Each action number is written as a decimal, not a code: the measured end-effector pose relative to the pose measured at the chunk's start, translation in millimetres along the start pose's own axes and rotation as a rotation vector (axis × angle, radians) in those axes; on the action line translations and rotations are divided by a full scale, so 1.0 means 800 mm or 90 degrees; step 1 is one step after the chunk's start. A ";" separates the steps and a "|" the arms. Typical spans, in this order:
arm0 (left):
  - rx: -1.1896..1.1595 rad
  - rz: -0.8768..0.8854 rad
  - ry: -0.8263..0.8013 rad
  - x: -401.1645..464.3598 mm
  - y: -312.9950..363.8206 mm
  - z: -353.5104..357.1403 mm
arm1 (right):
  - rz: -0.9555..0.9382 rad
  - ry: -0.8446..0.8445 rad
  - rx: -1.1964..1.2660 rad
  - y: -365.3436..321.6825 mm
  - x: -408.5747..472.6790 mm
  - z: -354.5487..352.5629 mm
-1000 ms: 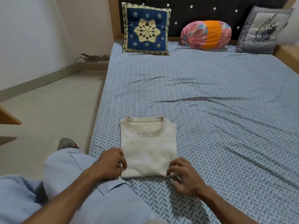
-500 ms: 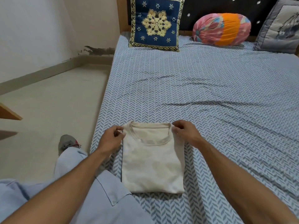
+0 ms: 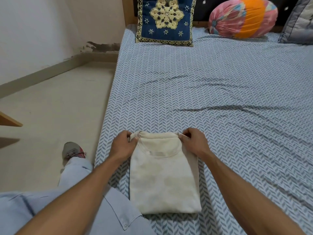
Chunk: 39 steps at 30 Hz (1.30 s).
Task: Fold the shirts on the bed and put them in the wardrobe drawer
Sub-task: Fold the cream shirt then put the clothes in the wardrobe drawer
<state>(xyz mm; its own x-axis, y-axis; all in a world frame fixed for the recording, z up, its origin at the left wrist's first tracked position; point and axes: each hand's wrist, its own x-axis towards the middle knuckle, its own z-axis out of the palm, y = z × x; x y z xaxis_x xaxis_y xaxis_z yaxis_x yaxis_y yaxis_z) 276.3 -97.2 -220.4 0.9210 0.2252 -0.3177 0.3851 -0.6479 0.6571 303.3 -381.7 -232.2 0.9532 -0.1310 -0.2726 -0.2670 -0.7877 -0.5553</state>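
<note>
Though folded flat on bed, shirt looks light, limp, apt to unfold; L hand & R hand pinched shut on collar corners; best lifted w/ support underneath.

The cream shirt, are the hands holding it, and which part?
Yes. The left hand and right hand pinch the folded cream shirt at its two collar-end corners.

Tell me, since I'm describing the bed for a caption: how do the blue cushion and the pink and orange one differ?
The blue cushion is square and flat, propped upright; the pink and orange cushion is rounded and lies on its side. The blue one bears a gold floral medallion; the other has bands of colour. Both rest at the head of the bed.
</note>
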 end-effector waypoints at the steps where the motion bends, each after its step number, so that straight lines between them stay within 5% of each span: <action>1: 0.038 -0.006 0.002 -0.005 -0.002 -0.001 | 0.009 0.054 -0.015 0.002 -0.010 0.004; 5: 0.086 -0.017 -0.028 -0.033 -0.016 0.003 | 0.143 0.136 -0.026 0.004 -0.067 0.014; 12: 0.066 -0.072 -0.094 -0.062 -0.011 0.014 | 0.272 -0.002 0.213 -0.001 -0.125 0.014; 17: -0.124 0.003 -0.107 -0.083 -0.008 0.015 | 0.164 -0.125 0.386 -0.001 -0.135 0.000; 25: -0.390 0.053 -0.124 -0.107 0.006 -0.014 | -0.029 -0.133 0.458 -0.043 -0.140 -0.032; 32: -0.540 0.138 -0.058 -0.130 0.027 -0.153 | -0.184 -0.146 0.528 -0.166 -0.147 -0.075; 39: -0.554 0.138 0.010 -0.215 -0.041 -0.318 | -0.301 -0.264 0.522 -0.340 -0.194 -0.046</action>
<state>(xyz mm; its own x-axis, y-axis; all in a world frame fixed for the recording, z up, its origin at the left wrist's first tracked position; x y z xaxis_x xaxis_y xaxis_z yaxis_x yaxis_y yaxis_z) 120.1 70.0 -13.5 0.9767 0.1768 -0.1213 0.1042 0.1026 0.9892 233.4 -169.6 -10.2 0.9037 0.4252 -0.0502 -0.0404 -0.0322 -0.9987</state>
